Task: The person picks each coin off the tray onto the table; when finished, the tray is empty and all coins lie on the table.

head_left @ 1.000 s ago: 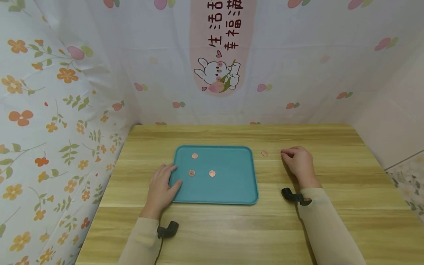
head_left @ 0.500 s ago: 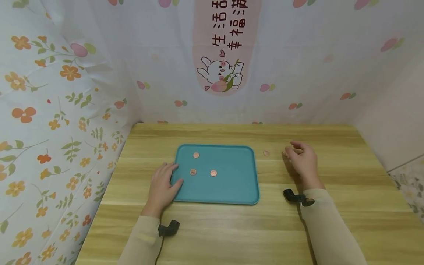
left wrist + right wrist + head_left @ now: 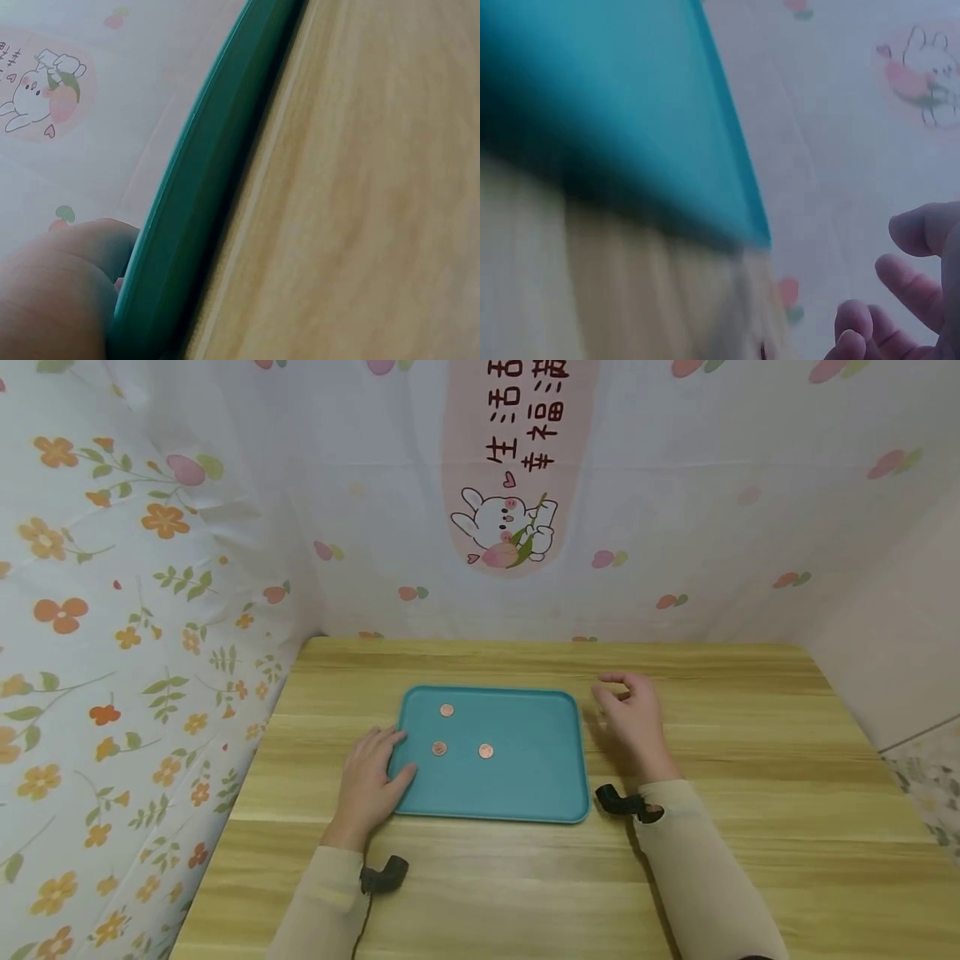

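In the head view a blue-green tray (image 3: 525, 787) lies on the wooden table. Three copper coins are on it: one near its back (image 3: 447, 711), another at its left (image 3: 439, 748) and a third near the middle (image 3: 486, 751). My left hand (image 3: 369, 781) rests at the tray's left edge, relaxed, thumb over the rim; the left wrist view has a digit (image 3: 60, 285) against that rim. Just beyond the tray's right edge hovers my right hand (image 3: 636, 714), thumb and index finger apart. The right wrist view shows loosely bent fingers (image 3: 911, 289) holding nothing. The table beneath that hand is hidden.
The wooden table (image 3: 750, 793) extends to the right of the tray and in front of it. Behind it hangs a white patterned cloth (image 3: 360, 510) with a rabbit drawing (image 3: 506, 527). A floral cloth (image 3: 150, 652) borders the left side.
My right hand parted its fingertips, leaving a coin on the table, then moved left toward the tray. Two coins right of the tray are now covered by it. My left hand stays put.
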`<state>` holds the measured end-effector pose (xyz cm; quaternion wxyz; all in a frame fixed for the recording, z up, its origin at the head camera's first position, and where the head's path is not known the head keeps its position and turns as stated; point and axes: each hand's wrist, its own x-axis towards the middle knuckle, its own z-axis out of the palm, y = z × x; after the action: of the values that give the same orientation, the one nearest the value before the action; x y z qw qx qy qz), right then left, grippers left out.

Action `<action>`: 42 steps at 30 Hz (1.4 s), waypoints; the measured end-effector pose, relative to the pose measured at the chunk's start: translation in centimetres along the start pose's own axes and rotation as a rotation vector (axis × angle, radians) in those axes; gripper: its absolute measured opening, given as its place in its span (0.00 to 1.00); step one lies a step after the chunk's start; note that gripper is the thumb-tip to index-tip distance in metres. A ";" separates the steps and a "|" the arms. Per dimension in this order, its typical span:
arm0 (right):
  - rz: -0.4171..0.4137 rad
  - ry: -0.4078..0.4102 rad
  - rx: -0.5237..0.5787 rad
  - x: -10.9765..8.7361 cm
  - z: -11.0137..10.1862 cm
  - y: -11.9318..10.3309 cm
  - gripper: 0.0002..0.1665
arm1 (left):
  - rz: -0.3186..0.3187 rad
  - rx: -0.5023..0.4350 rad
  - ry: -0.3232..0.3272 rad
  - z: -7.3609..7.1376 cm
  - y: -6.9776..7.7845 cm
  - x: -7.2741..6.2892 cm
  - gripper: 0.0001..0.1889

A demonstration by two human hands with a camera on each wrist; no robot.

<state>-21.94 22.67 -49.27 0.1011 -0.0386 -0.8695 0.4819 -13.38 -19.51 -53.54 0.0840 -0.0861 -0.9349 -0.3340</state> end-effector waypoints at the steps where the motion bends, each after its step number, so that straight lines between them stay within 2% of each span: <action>1: -0.007 -0.005 0.009 0.0 0.5 -0.4 0.23 | 0.002 0.000 0.000 0.0 0.0 0.0 0.30; 7: -0.052 -0.059 0.023 -0.1 3.2 -3.0 0.21 | -0.002 0.001 -0.006 0.1 0.0 0.1 0.30; 11: -0.086 -0.125 0.028 -0.4 5.3 -4.5 0.19 | -0.008 0.001 -0.003 -0.1 -0.1 0.1 0.30; 17: -0.120 -0.315 -0.014 -0.5 8.4 -6.0 0.16 | -0.014 -0.004 -0.014 -0.1 0.0 0.2 0.29; 20: -0.114 -0.412 -0.064 -0.3 9.8 -6.7 0.17 | -0.013 -0.003 -0.009 -0.2 0.0 0.2 0.29; 23: -0.129 -0.473 -0.093 -0.2 11.0 -7.2 0.19 | -0.011 -0.002 -0.004 -0.3 0.0 0.1 0.29; 31: -0.207 -0.536 -0.139 0.0 13.5 -8.1 0.22 | 0.001 0.000 0.003 -0.2 0.1 0.2 0.29; 37: -0.261 -0.574 -0.224 -0.1 14.9 -9.0 0.25 | 0.007 0.001 0.009 -0.2 0.1 0.3 0.29; 42: -0.267 -0.606 -0.249 -0.5 15.9 -9.7 0.24 | -0.003 0.002 0.001 -0.3 -0.1 0.3 0.29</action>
<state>-24.51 4.22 -49.38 -0.1046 0.2082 -0.9094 0.3445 -13.67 -19.74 -53.37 0.0841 -0.0844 -0.9353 -0.3331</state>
